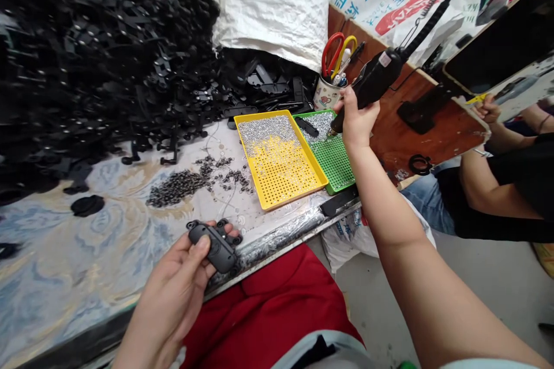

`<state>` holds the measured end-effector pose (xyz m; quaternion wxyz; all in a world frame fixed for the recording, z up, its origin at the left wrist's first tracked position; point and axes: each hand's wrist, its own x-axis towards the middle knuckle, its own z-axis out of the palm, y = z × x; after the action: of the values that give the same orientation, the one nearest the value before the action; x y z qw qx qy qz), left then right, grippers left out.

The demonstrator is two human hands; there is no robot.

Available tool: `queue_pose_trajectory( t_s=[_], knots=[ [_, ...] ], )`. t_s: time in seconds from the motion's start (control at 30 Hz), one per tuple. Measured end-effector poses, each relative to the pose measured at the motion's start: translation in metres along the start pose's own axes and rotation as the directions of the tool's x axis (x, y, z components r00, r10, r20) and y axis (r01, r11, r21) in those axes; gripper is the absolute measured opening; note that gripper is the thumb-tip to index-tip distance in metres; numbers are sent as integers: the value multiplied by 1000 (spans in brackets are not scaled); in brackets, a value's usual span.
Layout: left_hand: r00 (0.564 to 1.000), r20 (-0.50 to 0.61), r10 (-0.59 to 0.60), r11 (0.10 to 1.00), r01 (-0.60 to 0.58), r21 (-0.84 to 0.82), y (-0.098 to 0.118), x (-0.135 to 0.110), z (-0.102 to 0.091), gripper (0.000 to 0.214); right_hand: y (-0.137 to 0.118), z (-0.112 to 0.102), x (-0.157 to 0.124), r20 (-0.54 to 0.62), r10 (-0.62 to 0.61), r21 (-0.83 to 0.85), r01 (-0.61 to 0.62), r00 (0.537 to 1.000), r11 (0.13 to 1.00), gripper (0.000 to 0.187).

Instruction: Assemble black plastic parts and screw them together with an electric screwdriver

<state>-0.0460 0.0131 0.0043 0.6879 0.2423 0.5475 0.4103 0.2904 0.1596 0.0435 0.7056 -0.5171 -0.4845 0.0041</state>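
My left hand (182, 285) is closed around a small black plastic part (216, 242) with round lugs, held just above the table's near edge. My right hand (357, 121) grips a black electric screwdriver (374, 81) hanging on a coiled cord; its tip points down into the green tray (335, 155), which holds small silver screws. Beside it lies a yellow perforated tray (281, 164) with more screws at its far end.
A large heap of black plastic parts (99, 57) fills the left and back of the table. Small dark rings (190, 181) lie scattered mid-table. A cup with scissors (329, 83) stands behind the trays. White sacks sit at the back. Another person (497, 184) sits at right.
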Motion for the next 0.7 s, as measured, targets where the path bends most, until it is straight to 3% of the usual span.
queue_pose_trajectory(
  t_s=[0.17,0.27,0.43,0.57,0.7],
  knots=[
    [1000,9,-12,999,11,32,-1,1,0,42,8,-26,9,-64,-52,31,55,997,998,37],
    [1000,-5,-18,999,18,44,0,1,2,41,17,-27,14,-98,-49,34,52,994,998,37],
    [999,-33,-25,999,26,32,1,-2,4,42,29,-20,16,-49,-20,37,22,999,999,38],
    [995,-88,-52,998,55,29,1,0,5,50,31,-34,22,-82,-51,-21,49,995,999,38],
    [996,-71,-53,997,57,47,1,3,5,48,39,-45,31,-144,-85,-59,78,986,995,40]
  ],
)
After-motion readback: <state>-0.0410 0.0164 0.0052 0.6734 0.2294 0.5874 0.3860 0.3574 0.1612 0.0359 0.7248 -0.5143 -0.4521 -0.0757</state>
